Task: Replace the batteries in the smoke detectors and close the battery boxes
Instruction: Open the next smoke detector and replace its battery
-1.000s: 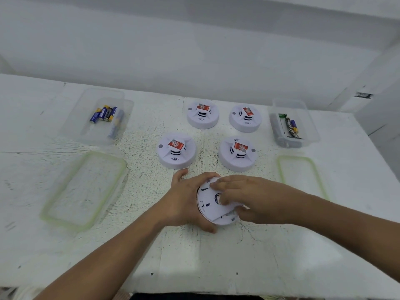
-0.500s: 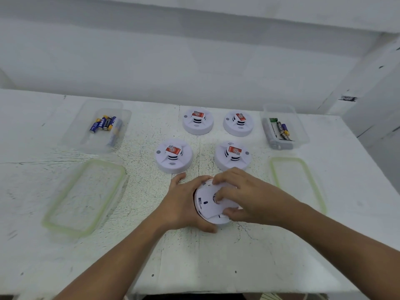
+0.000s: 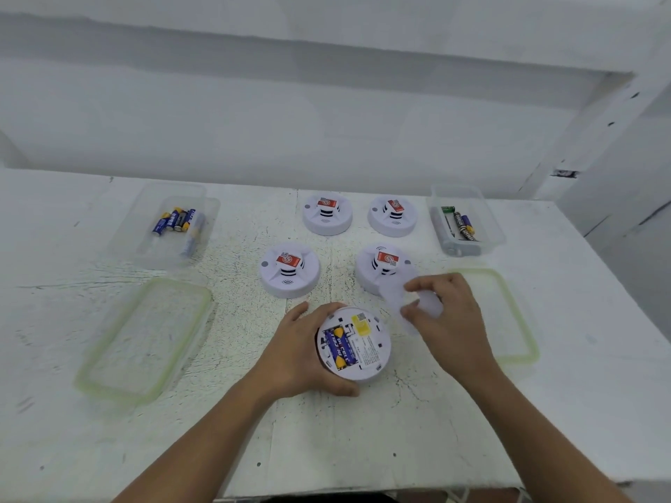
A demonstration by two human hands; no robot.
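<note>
Setting: bare workroom, staged bench layout. Evidence: plain white wall point(image 3: 326, 121); white-painted table point(image 3: 363, 448), surface cracked and scuffed; smoke detectors point(image 3: 289, 272) in neat rows; clear battery boxes point(image 3: 145, 248) at both ends, lids point(image 3: 145, 339) laid in front.

the left hand point(image 3: 301, 353) and the right hand point(image 3: 450, 321) are bare, with slim fingers and plain knuckles; the right one is slightly smeared by blur. the left forearm point(image 3: 203, 441) and the right forearm point(image 3: 537, 430) are bare as well, uncovered from the wrists back across the near edge of the table point(image 3: 363, 448) to where the view cuts them. nails are too small to judge.
</note>
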